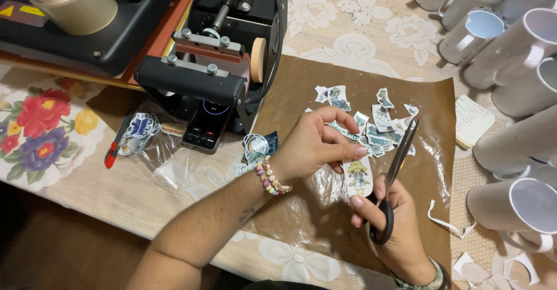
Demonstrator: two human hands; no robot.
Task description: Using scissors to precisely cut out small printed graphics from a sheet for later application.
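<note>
A lace-covered table (360, 11) stands over dark wooden floor (52, 249).

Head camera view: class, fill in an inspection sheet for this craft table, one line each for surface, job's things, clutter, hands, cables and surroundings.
Surface: brown paper sheet spread over a lace tablecloth with a floral cloth at the left.
Job's things: a small figure cutout pinched by the left hand; black scissors, blades open, in the right hand.
Clutter: pile of cut picture pieces on the brown paper; white paper trimmings; clear bag of stickers; red-handled tool.
Hands: both bare; beaded bracelet on the left wrist.
Cables: nothing seen.
Surroundings: black mug press, tape roll, many white mugs at the right.
</note>
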